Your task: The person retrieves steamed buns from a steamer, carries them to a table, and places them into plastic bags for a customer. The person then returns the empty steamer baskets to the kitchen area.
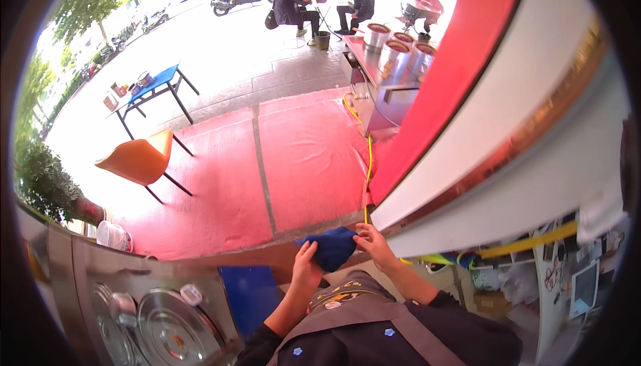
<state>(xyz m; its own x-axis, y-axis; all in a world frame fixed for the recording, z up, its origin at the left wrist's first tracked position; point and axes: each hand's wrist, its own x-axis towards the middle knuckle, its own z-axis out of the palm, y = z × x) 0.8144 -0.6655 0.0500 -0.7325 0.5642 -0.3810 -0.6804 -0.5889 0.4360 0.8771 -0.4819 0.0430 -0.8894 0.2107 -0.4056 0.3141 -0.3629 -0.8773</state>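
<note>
A dark blue cloth (334,248) is held up between my two hands, in front of the apron (345,311). My left hand (306,262) grips the cloth at its left side, with part of the palm hidden behind the fabric. At the cloth's right edge, my right hand (369,244) pinches it with the fingertips, the other fingers spread. Below the cloth is the printed front of the apron.
A steel counter (150,276) with round metal lids (175,326) stands at lower left. Red matting (215,180) covers the ground ahead, with an orange chair (140,160) and a yellow hose (369,165). Large pots (395,53) stand on a cart; people sit beyond.
</note>
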